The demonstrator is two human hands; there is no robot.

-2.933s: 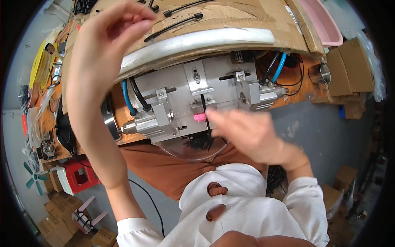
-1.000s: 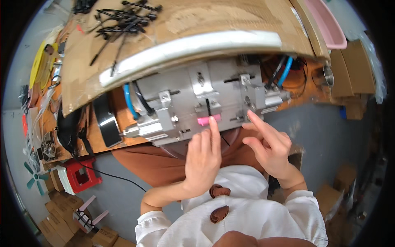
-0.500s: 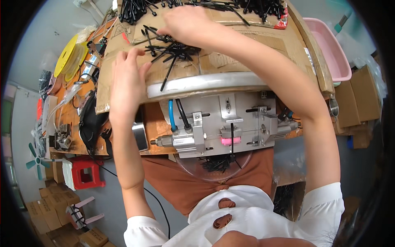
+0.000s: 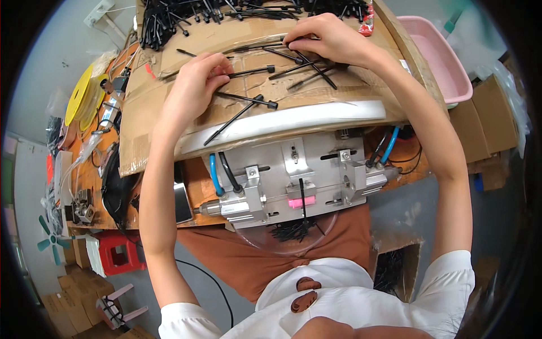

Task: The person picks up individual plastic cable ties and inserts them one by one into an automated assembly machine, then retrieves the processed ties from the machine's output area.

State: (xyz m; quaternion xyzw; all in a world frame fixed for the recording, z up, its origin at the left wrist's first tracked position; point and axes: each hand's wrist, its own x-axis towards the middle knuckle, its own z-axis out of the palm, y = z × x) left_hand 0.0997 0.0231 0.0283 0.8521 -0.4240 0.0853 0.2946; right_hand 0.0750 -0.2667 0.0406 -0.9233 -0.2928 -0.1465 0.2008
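Thin black rods with knobbed ends lie loosely spread on the cardboard sheet (image 4: 169, 127) between my hands. My left hand (image 4: 197, 85) is at the left of them, fingers curled and thumb bent in. One black rod (image 4: 251, 72) comes out between its thumb and fingers, its knob toward the right. My right hand (image 4: 333, 42) is farther right and pinches the end of another black rod (image 4: 316, 70) between thumb and fingertips. Two crossed rods (image 4: 234, 118) rest nearer me, close to the white curved strip (image 4: 293, 121) on the cardboard's front edge.
Heaps of similar rods (image 4: 161, 25) line the cardboard's far side. Below its front edge is a metal fixture (image 4: 293, 161) with blue and black hoses and a pink piece (image 4: 302, 201). A clear bowl (image 4: 254, 240) holds more rods. A pink basin (image 4: 435, 62) stands right, a yellow spool (image 4: 79, 96) left.
The clump of rods has been spread out over the cardboard. My right hand has come back from the far heap and moved right; my left hand has closed from a wider spread.
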